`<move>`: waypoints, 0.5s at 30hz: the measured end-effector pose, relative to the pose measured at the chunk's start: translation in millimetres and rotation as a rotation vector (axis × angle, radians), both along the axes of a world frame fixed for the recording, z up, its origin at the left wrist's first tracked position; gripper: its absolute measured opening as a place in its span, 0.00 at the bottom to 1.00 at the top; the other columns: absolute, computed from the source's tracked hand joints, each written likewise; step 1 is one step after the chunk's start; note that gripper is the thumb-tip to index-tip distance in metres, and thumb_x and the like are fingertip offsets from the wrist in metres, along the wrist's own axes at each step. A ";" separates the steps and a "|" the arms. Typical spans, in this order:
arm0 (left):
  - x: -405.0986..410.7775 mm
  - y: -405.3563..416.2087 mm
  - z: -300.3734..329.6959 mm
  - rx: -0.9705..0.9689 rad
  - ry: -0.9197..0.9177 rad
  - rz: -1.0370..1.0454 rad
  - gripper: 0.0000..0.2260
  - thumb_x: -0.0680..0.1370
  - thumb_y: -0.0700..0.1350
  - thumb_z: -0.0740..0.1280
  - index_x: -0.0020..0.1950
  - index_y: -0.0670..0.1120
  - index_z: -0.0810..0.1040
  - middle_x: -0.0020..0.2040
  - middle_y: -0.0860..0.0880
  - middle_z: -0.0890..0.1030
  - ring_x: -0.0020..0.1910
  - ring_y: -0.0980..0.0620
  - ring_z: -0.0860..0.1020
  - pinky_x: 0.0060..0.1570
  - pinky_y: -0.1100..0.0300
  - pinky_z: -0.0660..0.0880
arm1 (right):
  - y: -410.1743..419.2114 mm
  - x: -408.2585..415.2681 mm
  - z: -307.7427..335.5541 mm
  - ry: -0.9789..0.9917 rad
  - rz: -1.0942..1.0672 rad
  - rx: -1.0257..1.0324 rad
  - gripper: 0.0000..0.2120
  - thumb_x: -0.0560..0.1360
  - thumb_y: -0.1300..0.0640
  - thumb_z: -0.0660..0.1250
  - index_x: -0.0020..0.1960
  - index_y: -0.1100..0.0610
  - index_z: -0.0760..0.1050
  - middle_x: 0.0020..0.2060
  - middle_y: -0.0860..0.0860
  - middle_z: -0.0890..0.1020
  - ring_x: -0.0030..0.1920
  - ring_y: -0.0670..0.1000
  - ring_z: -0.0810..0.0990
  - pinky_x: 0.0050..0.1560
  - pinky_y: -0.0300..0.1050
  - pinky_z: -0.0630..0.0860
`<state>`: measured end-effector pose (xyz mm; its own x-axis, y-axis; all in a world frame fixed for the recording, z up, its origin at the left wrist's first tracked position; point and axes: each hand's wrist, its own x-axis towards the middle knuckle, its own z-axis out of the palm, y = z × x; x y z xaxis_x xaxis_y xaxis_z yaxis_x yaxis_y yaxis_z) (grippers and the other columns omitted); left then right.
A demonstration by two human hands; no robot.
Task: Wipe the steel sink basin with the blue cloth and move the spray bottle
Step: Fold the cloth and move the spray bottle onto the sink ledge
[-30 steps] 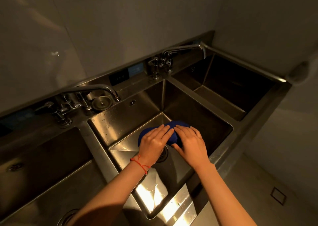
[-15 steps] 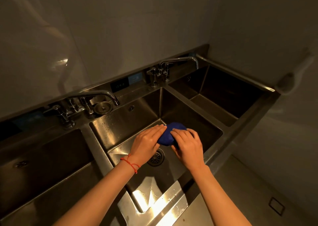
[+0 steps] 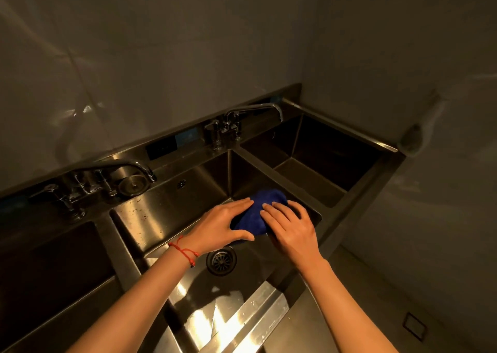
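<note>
A bunched blue cloth [image 3: 255, 213] sits above the floor of the middle steel sink basin [image 3: 166, 218], near its far right corner. My left hand [image 3: 220, 227], with a red string at the wrist, grips the cloth from the left, thumb under it. Pressing on the cloth's right side is my right hand [image 3: 291, 229], fingers curled over it. The round drain [image 3: 221, 260] shows just below both hands. No spray bottle is in view.
A left basin [image 3: 48, 266] and a right basin [image 3: 317, 159] flank the middle one. Two taps stand on the back ledge: left faucet [image 3: 115, 170] and right faucet [image 3: 252, 110]. A round steel plug [image 3: 133, 184] lies by the left faucet. Walls close in behind and at right.
Both hands have gathered the cloth into a tighter bundle and shifted it toward the basin's far right, uncovering the drain. The camera has tilted up.
</note>
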<state>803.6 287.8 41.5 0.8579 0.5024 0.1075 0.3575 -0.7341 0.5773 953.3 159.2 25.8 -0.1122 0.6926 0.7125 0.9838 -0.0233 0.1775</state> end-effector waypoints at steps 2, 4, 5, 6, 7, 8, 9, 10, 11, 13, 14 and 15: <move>9.2 1.4 0.1 0.009 0.018 -0.007 0.39 0.68 0.53 0.76 0.76 0.48 0.63 0.75 0.51 0.66 0.73 0.57 0.64 0.73 0.60 0.62 | 1.4 10.3 -0.8 -0.013 0.003 0.011 0.14 0.66 0.60 0.75 0.51 0.59 0.82 0.51 0.54 0.83 0.51 0.53 0.82 0.55 0.54 0.75; 18.3 2.3 -0.9 0.055 0.040 -0.012 0.40 0.69 0.55 0.74 0.76 0.49 0.61 0.76 0.52 0.64 0.74 0.57 0.63 0.72 0.64 0.60 | 4.2 19.1 -1.9 -0.014 0.025 0.036 0.11 0.69 0.60 0.72 0.51 0.59 0.82 0.52 0.54 0.83 0.52 0.54 0.82 0.56 0.54 0.74; 22.7 2.3 -1.4 0.089 0.044 -0.005 0.40 0.69 0.56 0.74 0.77 0.49 0.60 0.76 0.53 0.63 0.74 0.58 0.63 0.70 0.67 0.58 | 6.3 23.4 -2.0 -0.010 0.038 0.049 0.10 0.71 0.60 0.70 0.52 0.59 0.81 0.52 0.54 0.83 0.52 0.54 0.82 0.56 0.54 0.74; 27.5 2.5 -1.5 0.125 0.043 0.004 0.40 0.70 0.56 0.73 0.77 0.49 0.59 0.76 0.53 0.63 0.74 0.57 0.63 0.69 0.68 0.58 | 9.3 28.1 -1.3 -0.003 0.047 0.060 0.10 0.72 0.59 0.68 0.52 0.59 0.81 0.52 0.54 0.83 0.53 0.54 0.81 0.56 0.53 0.74; 32.7 3.0 -1.7 0.160 0.037 0.014 0.39 0.71 0.56 0.72 0.77 0.49 0.59 0.76 0.52 0.62 0.74 0.57 0.63 0.69 0.68 0.59 | 13.5 33.1 -0.1 0.006 0.056 0.067 0.10 0.72 0.59 0.68 0.52 0.59 0.81 0.52 0.54 0.83 0.53 0.53 0.81 0.56 0.52 0.74; 37.8 3.3 -2.0 0.191 0.031 0.028 0.39 0.72 0.56 0.71 0.77 0.48 0.58 0.76 0.51 0.62 0.74 0.56 0.63 0.70 0.67 0.59 | 18.5 38.1 1.4 0.014 0.067 0.072 0.10 0.71 0.59 0.69 0.51 0.59 0.82 0.52 0.54 0.83 0.53 0.53 0.81 0.56 0.51 0.73; 42.8 3.5 -2.6 0.217 0.023 0.050 0.38 0.73 0.55 0.71 0.77 0.47 0.58 0.76 0.51 0.63 0.74 0.55 0.63 0.71 0.66 0.59 | 23.9 42.7 2.8 0.019 0.080 0.078 0.10 0.70 0.59 0.70 0.51 0.59 0.82 0.52 0.54 0.83 0.53 0.53 0.81 0.56 0.52 0.72; 47.8 3.7 -3.4 0.237 0.016 0.078 0.37 0.74 0.54 0.70 0.77 0.46 0.58 0.76 0.50 0.63 0.74 0.54 0.63 0.72 0.65 0.59 | 30.0 47.2 4.3 0.021 0.094 0.086 0.10 0.70 0.60 0.70 0.51 0.59 0.82 0.52 0.54 0.83 0.53 0.53 0.81 0.56 0.51 0.70; 52.6 4.5 -4.4 0.252 0.002 0.106 0.35 0.74 0.52 0.70 0.77 0.45 0.59 0.75 0.49 0.64 0.74 0.54 0.64 0.72 0.64 0.59 | 35.9 51.5 5.7 0.024 0.107 0.092 0.10 0.70 0.60 0.70 0.50 0.59 0.82 0.52 0.54 0.83 0.53 0.53 0.81 0.56 0.51 0.70; 61.6 6.0 -5.9 0.272 -0.046 0.160 0.32 0.74 0.45 0.72 0.75 0.42 0.63 0.73 0.46 0.69 0.71 0.50 0.69 0.71 0.62 0.62 | 47.0 59.2 7.8 0.032 0.134 0.099 0.09 0.71 0.60 0.68 0.50 0.59 0.82 0.52 0.54 0.83 0.53 0.54 0.81 0.55 0.50 0.70; 65.8 6.8 -5.2 0.292 -0.070 0.178 0.31 0.72 0.42 0.73 0.73 0.40 0.67 0.70 0.44 0.72 0.69 0.48 0.72 0.69 0.60 0.65 | 52.4 63.1 8.1 0.038 0.143 0.101 0.09 0.72 0.61 0.67 0.50 0.59 0.82 0.52 0.54 0.83 0.53 0.54 0.81 0.54 0.50 0.70; 70.1 8.1 -5.0 0.323 -0.091 0.185 0.31 0.69 0.38 0.75 0.70 0.38 0.71 0.66 0.41 0.76 0.64 0.45 0.76 0.66 0.57 0.70 | 57.2 67.0 8.0 0.048 0.147 0.100 0.09 0.72 0.61 0.67 0.50 0.59 0.82 0.52 0.54 0.83 0.53 0.54 0.81 0.54 0.50 0.69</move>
<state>873.7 295.9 36.4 0.7356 0.5755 0.3573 0.4587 -0.8113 0.3624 1020.3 216.4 33.8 -0.1715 0.5968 0.7838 0.9852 0.1061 0.1347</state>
